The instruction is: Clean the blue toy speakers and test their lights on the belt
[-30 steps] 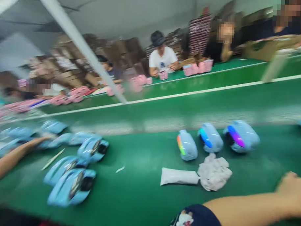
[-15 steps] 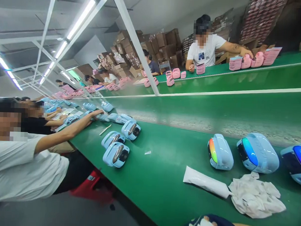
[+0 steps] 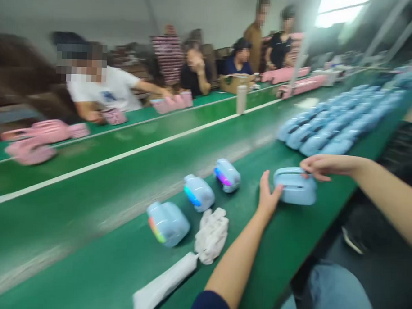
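A light blue portable speaker with a handle slot along its top stands on the green bench, its plain side facing me. My left hand is at its left end, thumb against the near face and fingers along the far side. At the top right corner, my right hand grips the handle end with curled fingers. Left of my hands, similar blue speakers show lit panels: one purple, one blue and one rainbow-coloured. Motion blur softens the details.
A crumpled white cloth and a white tube lie left of my forearm. Rows of blue speakers fill the bench beyond. Across the raised green divider, co-workers sit by pink pieces. A pale cylinder stands there.
The view has swung right, bringing both my hands and the blue speaker between them into sight. The co-worker on the left side has left the view.
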The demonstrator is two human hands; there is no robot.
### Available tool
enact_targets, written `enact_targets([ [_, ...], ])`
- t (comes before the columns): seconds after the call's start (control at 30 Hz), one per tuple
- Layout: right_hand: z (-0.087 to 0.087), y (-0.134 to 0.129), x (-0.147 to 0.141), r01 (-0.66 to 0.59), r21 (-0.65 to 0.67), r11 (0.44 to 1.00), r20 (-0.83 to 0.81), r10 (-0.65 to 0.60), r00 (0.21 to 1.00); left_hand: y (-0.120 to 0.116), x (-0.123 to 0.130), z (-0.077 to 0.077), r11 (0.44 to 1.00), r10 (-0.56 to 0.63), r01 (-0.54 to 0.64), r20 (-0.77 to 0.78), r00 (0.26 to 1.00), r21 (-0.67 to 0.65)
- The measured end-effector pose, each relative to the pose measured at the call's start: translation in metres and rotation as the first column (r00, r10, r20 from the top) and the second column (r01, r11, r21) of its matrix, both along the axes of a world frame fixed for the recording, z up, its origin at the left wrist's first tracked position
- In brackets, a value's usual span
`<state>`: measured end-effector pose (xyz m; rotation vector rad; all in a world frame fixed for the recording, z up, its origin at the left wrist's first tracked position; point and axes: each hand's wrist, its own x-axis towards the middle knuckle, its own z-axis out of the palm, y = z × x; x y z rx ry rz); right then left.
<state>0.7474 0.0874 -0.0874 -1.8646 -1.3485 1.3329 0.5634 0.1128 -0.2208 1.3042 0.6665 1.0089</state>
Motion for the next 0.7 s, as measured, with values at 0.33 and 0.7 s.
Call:
enact_targets([
  [0.33, -0.013, -0.055, 0.001, -0.003, 0.090, 0.996, -0.364, 0.036, 0.931, 0.005, 0.000, 0.001, 0.967, -0.226, 0.228, -0.031, 0.974, 0.115],
  [0.7, -0.037, -0.097, -0.046, 0.868, 0.228, 0.442, -0.695, -0.550, 0.463, 0.000, 0.002, 0.005, 0.756, 0.115, 0.054, -0.213, 0.970, 0.653],
])
